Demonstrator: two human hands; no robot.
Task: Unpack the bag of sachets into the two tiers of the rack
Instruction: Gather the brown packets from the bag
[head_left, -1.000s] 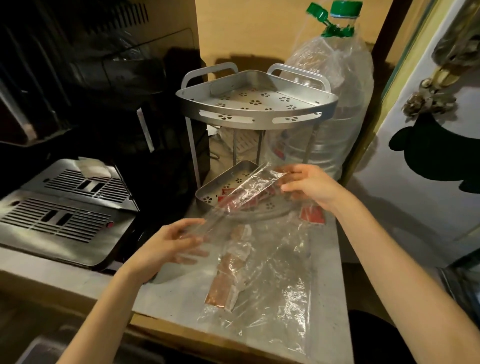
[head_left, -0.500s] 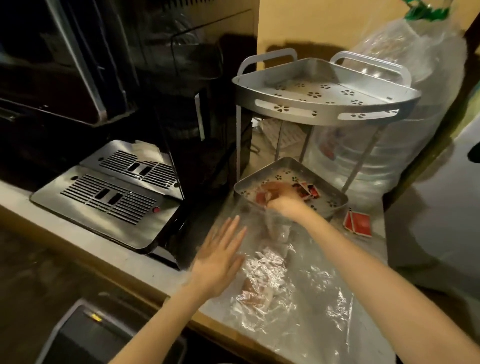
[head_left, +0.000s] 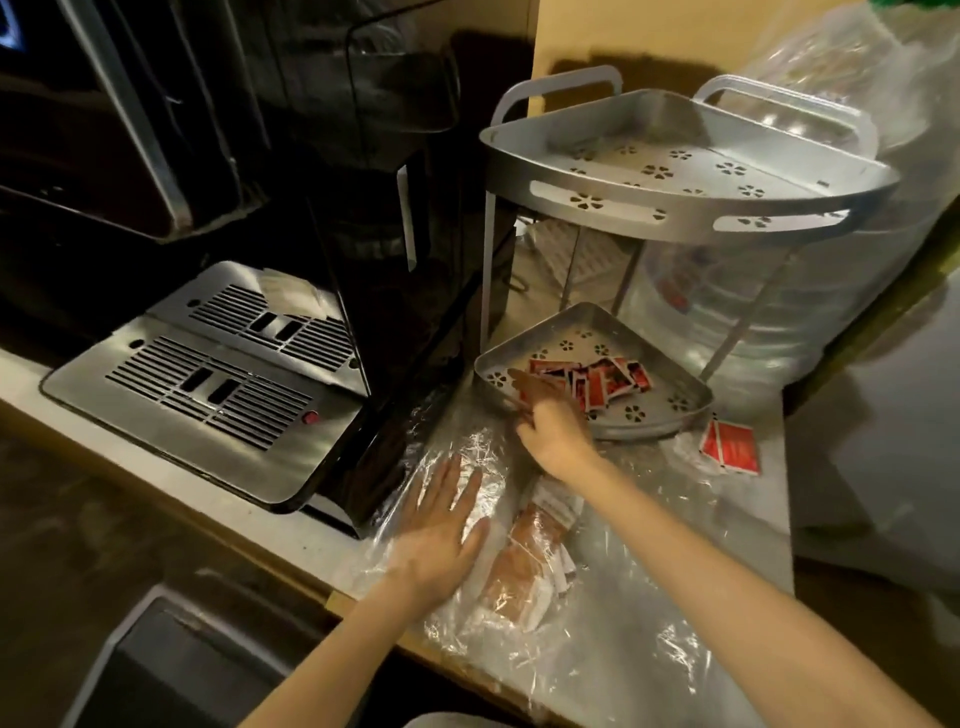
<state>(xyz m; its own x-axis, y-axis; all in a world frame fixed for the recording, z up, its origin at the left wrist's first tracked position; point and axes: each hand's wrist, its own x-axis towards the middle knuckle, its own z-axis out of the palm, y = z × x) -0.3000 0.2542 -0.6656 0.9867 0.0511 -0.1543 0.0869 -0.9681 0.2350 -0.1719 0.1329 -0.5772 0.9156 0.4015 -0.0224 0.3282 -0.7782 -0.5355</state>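
Observation:
A silver two-tier corner rack stands on the counter; its upper tier (head_left: 675, 210) holds nothing, its lower tier (head_left: 670, 415) holds several red sachets (head_left: 602, 382). A clear plastic bag (head_left: 597, 587) lies flat on the counter with brown and white sachets (head_left: 530, 561) still inside. My left hand (head_left: 441, 530) lies flat and open on the bag's left part. My right hand (head_left: 550, 426) reaches over the lower tier's front rim, fingers curled; whether they hold a sachet is blurred. A pair of red sachets (head_left: 730, 447) lies on the counter right of the rack.
A black coffee machine (head_left: 374, 197) with a steel drip tray (head_left: 208, 379) stands left of the rack. A large clear water bottle (head_left: 810, 291) stands behind and right of it. The counter's front edge (head_left: 332, 597) runs just under my left hand.
The bag, held up stretched between both hands a second ago, now lies on the counter. My left hand flattened onto it. My right hand drew back slightly from the lower tier.

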